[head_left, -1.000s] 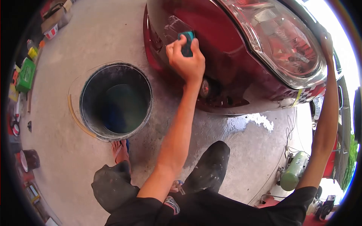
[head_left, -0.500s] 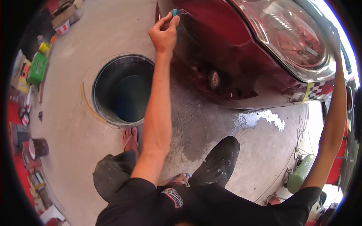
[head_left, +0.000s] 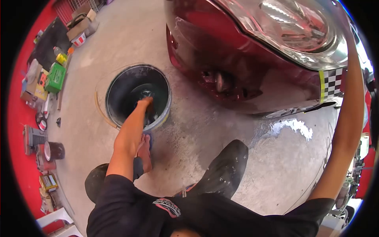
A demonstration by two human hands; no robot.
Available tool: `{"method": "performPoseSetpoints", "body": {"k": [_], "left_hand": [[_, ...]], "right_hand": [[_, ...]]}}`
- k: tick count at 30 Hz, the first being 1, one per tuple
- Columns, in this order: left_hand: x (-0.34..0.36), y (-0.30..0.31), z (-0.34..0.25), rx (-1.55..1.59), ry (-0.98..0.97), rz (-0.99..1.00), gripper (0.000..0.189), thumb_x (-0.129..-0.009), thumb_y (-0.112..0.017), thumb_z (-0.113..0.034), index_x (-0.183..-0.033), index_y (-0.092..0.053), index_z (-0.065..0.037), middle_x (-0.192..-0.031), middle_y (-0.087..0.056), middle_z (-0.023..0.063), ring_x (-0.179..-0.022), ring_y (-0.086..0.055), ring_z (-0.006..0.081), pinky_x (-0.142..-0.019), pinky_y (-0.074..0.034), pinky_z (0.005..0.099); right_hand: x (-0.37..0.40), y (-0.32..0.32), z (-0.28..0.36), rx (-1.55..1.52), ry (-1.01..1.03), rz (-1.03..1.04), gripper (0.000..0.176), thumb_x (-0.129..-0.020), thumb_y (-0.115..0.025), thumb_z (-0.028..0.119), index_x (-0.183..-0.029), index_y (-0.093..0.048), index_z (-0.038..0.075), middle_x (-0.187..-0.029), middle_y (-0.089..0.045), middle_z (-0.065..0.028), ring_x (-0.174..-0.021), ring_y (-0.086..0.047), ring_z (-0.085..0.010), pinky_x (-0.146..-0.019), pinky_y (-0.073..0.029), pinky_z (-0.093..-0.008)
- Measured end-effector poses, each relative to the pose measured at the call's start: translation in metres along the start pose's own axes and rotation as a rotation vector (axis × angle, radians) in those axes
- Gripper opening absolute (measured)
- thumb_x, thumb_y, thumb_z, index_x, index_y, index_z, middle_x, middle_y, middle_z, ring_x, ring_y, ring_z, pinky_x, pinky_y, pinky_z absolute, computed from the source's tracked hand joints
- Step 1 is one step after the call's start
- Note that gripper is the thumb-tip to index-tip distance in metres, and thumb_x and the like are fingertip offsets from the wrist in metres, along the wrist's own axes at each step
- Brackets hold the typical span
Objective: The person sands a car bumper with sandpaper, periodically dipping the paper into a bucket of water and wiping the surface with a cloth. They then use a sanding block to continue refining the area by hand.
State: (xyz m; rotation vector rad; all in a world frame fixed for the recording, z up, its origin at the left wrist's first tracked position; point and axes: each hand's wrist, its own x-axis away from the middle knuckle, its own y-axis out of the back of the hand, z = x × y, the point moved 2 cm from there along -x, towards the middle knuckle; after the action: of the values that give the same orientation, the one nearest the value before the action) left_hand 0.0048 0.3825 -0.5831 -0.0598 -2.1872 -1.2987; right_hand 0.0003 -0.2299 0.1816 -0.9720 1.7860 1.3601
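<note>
My left hand (head_left: 147, 102) reaches down into a dark bucket (head_left: 114, 94), at the surface of the water (head_left: 158, 98). Its fingers are hidden, and whether it holds anything does not show. To the right stands the dark red front bumper (head_left: 272, 75) of a car, with dull, scuffed-looking patches. Above the bumper is a clear headlight (head_left: 300, 29). My right arm (head_left: 349, 102) stretches up past the headlight along the right side. The hand at its end is lost in the bright, warped edge of the view, so its fingers cannot be made out.
A bent yellowish strip (head_left: 100, 112) lies beside the bucket. Wet patches mark the concrete floor (head_left: 189, 114) near the bumper. Along the left wall are a green box (head_left: 55, 78), cartons, a small dark pot (head_left: 54, 151) and other clutter. Checkered tape (head_left: 333, 83) crosses the car's side.
My left hand has left the bumper, where it pinched a teal piece, and dropped into the bucket. The view has shifted, and my right arm stays raised by the car.
</note>
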Motion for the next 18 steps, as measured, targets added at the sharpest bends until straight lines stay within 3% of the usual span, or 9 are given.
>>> {"method": "performPoseSetpoints", "body": {"k": [1,4,6,7,8,10,13,16,18], "left_hand": [[0.043,0.009,-0.008,0.162,0.197,0.078,0.070,-0.088,-0.080,-0.041,-0.148,-0.062,-0.011,-0.142,-0.068,0.0148,-0.127,-0.066,0.0305,-0.110,-0.052,0.0426],[0.141,0.107,-0.109,-0.567,-0.289,0.617,0.053,-0.081,-0.086,-0.033,-0.127,-0.077,-0.007,-0.134,-0.072,0.0180,-0.116,-0.072,0.0308,-0.103,-0.056,0.0430],[0.129,0.170,-0.123,-0.235,-0.644,0.529,0.034,-0.084,-0.084,-0.027,-0.111,-0.081,-0.006,-0.116,-0.078,0.0151,-0.099,-0.075,0.0245,-0.086,-0.061,0.0389],[0.168,0.219,-0.146,0.070,-0.421,0.596,0.030,-0.091,-0.079,-0.020,-0.115,-0.076,-0.004,-0.110,-0.077,0.0098,-0.097,-0.074,0.0187,-0.086,-0.059,0.0346],[0.183,0.255,-0.162,0.283,-0.713,0.547,0.027,-0.095,-0.076,-0.018,-0.117,-0.073,-0.003,-0.104,-0.076,0.0084,-0.094,-0.073,0.0147,-0.084,-0.056,0.0275],[0.218,0.303,-0.206,0.483,-0.855,0.182,0.035,-0.096,-0.076,-0.022,-0.124,-0.069,-0.002,-0.103,-0.076,0.0063,-0.089,-0.071,0.0140,-0.081,-0.056,0.0287],[0.271,0.316,-0.287,0.675,-1.124,-0.421,0.033,-0.093,-0.079,-0.027,-0.114,-0.075,-0.002,-0.098,-0.076,0.0058,-0.092,-0.072,0.0165,-0.082,-0.057,0.0331],[0.264,0.279,-0.346,0.694,-0.988,-0.894,0.031,-0.088,-0.084,-0.021,-0.112,-0.076,-0.001,-0.103,-0.077,0.0115,-0.095,-0.072,0.0204,-0.086,-0.056,0.0370],[0.273,0.235,-0.368,0.783,-1.041,-1.168,0.026,-0.084,-0.086,-0.013,-0.105,-0.076,-0.002,-0.102,-0.073,0.0150,-0.098,-0.071,0.0302,-0.086,-0.056,0.0418]], "right_hand": [[-0.002,0.000,0.001,-0.010,-0.014,0.023,0.069,-0.094,-0.061,0.068,-0.121,-0.079,0.007,-0.102,-0.079,-0.0210,-0.099,-0.073,-0.0403,-0.092,-0.055,-0.0531],[-0.027,-0.011,-0.021,-0.072,-0.063,0.201,0.071,-0.092,-0.062,0.070,-0.120,-0.080,0.008,-0.105,-0.080,-0.0191,-0.100,-0.073,-0.0396,-0.093,-0.055,-0.0529],[-0.034,-0.013,-0.026,-0.055,-0.076,0.259,0.071,-0.091,-0.063,0.071,-0.118,-0.080,0.007,-0.104,-0.079,-0.0200,-0.101,-0.073,-0.0397,-0.094,-0.055,-0.0524],[-0.034,-0.014,-0.028,-0.044,-0.087,0.293,0.072,-0.090,-0.064,0.071,-0.117,-0.081,0.007,-0.104,-0.079,-0.0205,-0.101,-0.073,-0.0398,-0.094,-0.055,-0.0521],[-0.034,-0.013,-0.027,-0.072,-0.080,0.262,0.071,-0.090,-0.064,0.070,-0.116,-0.081,0.006,-0.104,-0.079,-0.0212,-0.101,-0.073,-0.0402,-0.094,-0.056,-0.0523],[-0.033,-0.012,-0.021,-0.130,-0.059,0.195,0.070,-0.089,-0.066,0.069,-0.114,-0.081,0.005,-0.104,-0.079,-0.0226,-0.101,-0.073,-0.0408,-0.093,-0.056,-0.0527],[-0.038,-0.037,-0.039,-0.232,-0.046,0.140,0.070,-0.088,-0.068,0.067,-0.113,-0.081,0.002,-0.104,-0.078,-0.0242,-0.100,-0.073,-0.0424,-0.092,-0.056,-0.0542],[-0.022,0.001,0.005,-0.035,-0.043,0.180,0.070,-0.088,-0.068,0.065,-0.111,-0.080,0.000,-0.104,-0.078,-0.0249,-0.099,-0.073,-0.0445,-0.091,-0.056,-0.0561],[-0.041,-0.035,-0.046,-0.138,0.021,0.174,0.065,-0.094,-0.064,0.059,-0.122,-0.075,0.001,-0.117,-0.075,-0.0226,-0.111,-0.069,-0.0392,-0.100,-0.051,-0.0504]]}}
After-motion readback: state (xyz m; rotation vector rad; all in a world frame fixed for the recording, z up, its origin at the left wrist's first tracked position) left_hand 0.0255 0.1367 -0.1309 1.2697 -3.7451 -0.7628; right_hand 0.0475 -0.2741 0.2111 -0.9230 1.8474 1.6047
